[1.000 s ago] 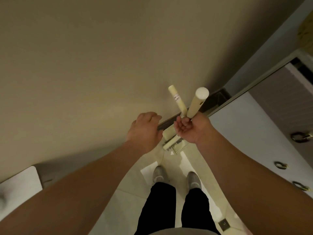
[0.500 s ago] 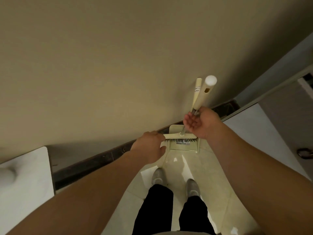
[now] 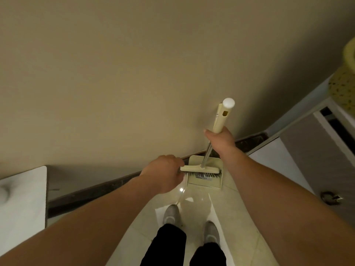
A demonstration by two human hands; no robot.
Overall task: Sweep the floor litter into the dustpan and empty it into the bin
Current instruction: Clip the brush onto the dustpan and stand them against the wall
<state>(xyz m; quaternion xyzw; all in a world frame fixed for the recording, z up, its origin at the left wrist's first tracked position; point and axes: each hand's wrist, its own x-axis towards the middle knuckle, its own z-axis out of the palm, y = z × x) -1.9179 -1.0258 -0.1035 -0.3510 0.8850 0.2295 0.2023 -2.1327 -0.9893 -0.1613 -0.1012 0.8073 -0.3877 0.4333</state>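
My right hand [image 3: 221, 140] grips the cream broom handle [image 3: 223, 118] just below its white cap. The dustpan's flat handle [image 3: 219, 112] stands right behind it; whether it is also in the grip is hidden. The cream dustpan [image 3: 204, 182] stands on the tiled floor against the wall. The broom head [image 3: 199, 169] lies across the pan, dark bristles down. My left hand [image 3: 163, 173] hovers by the head's left end, fingers loosely curled, nothing seen in them. No litter or bin shows.
A dark skirting board [image 3: 96, 192] runs along the beige wall. A white cabinet top [image 3: 19, 198] is at the left. Cabinet doors with ring pulls [image 3: 330, 197] are at the right, a yellow thing [image 3: 345, 83] above them. My shoes [image 3: 172, 214] stand just behind the pan.
The broom and dustpan swung round so the pan faces me, and the two handles came together. My right hand turned over onto the handle. My left hand sank toward the broom head.
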